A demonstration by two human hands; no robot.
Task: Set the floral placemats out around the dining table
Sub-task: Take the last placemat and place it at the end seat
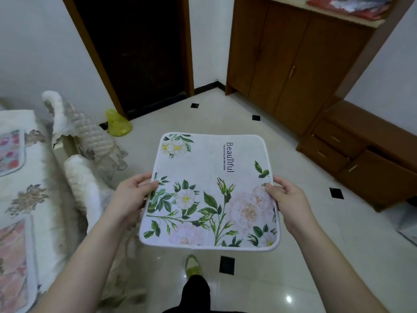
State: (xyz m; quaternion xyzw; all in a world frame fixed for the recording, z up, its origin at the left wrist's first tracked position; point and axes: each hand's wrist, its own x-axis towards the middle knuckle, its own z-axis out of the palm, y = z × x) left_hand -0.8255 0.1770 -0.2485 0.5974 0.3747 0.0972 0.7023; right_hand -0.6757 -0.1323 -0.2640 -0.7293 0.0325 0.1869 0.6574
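Placemat front and centre, held out flat in the air above the floor, printed side up: white and pale pink blooms, green leaves, white piping round the rounded corners, and the word "BeauTiful" running along the far right portion. It is gripped at both side edges. The left hand is closed on the left edge, thumb on top and fingers tucked beneath; the right hand is clamped on the right edge the same way, thumb lying over the printed face. Both bare forearms are stretched forward from the bottom of the view. Directly below the mat's near edge a foot in a yellow-green slipper is seen, with a dark trouser leg behind it, and a black diamond inset sits in the glossy cream tile just beside it. To the left, a surface draped in a white patterned cover is seen, with two more pink floral mats lying on it, and quilted, fur-trimmed chair covers stand between that and the held mat. Further back, a yellow plastic bag is slumped on the floor by a dark doorway. A wooden cabinet is set against the far wall, and a low drawer unit runs along the right.
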